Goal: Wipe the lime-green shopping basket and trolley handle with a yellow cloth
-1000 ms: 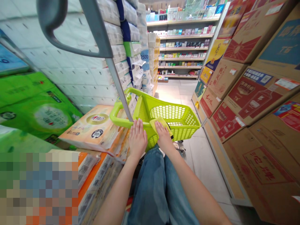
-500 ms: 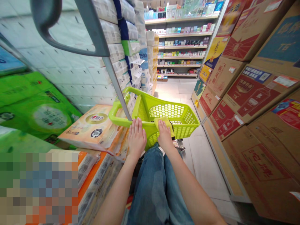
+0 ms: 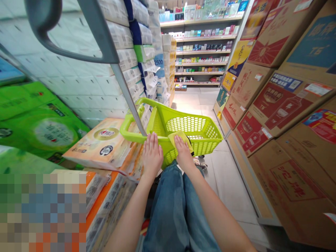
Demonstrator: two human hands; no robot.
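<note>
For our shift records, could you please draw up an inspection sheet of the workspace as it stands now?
Surface: pale floor tiles along the aisle.
Job's things: lime-green cart basket; yellow cloth with a dark edge, at the basket's near rim.
Clutter: orange pack and green pack close on the left.
Hands: left hand at the near rim, beside the foot of the metal pole; right hand on the cloth.
Cables: nothing seen.
Surroundings: stacked cartons right; stocked shelves ahead.

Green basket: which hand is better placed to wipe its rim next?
Probably the right hand: its fingers press over the cloth at the rim. The left hand also rests there, but no cloth shows under it.
</note>
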